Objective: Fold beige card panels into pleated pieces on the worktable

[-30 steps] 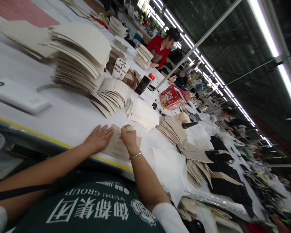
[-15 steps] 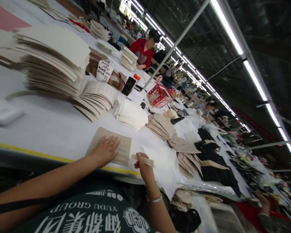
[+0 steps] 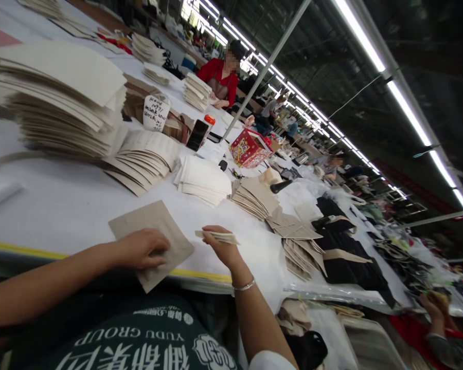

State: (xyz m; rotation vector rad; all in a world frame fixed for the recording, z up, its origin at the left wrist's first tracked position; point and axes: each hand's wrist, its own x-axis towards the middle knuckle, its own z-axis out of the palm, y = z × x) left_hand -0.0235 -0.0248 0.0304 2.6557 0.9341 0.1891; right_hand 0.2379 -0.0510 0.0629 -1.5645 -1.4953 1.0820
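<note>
My left hand (image 3: 144,249) is over a flat square beige panel (image 3: 150,216), its fingers curled down against the surface. The panel is turned cornerwise, and its near corner hangs past the yellow-marked table edge. Just to the right, above the white tabletop, my right hand (image 3: 219,246) grips a few narrow cream strips (image 3: 226,237) between thumb and fingers. The strips stick out on both sides of the hand, apart from the panel. How many strips there are cannot be made out.
Beyond my hands stand a fanned beige stack (image 3: 141,159), a white stack (image 3: 202,180) and tan pieces (image 3: 254,195). A tall cream stack (image 3: 65,97) rises at left. Farther off are a phone (image 3: 197,134), a red box (image 3: 250,148) and a co-worker in red (image 3: 219,77). Black fabric (image 3: 343,257) lies right.
The beige panel has turned cornerwise and shifted left, its corner now over the edge. My left hand has moved left, its flat fingers now curled. My right hand has lifted slightly with the strips.
</note>
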